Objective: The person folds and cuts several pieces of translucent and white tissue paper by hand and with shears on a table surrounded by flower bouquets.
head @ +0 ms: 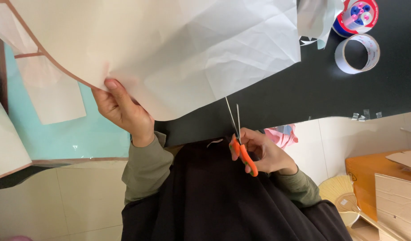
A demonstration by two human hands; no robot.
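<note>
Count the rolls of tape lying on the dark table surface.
2. A clear tape roll lies at the upper right, and a blue-and-red tape roll sits just above it at the frame's top edge. The large paper sheet could hide others.

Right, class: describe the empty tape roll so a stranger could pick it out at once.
Start at the black tabletop, far right corner. Two tape rolls sit there, beside the big creased paper sheet. It is the whitish hollow ring, not the red-and-blue roll above it.

Cream paper [170, 49], orange-handled scissors [242, 149], black table [312, 89], olive sleeves [147, 167].
</note>
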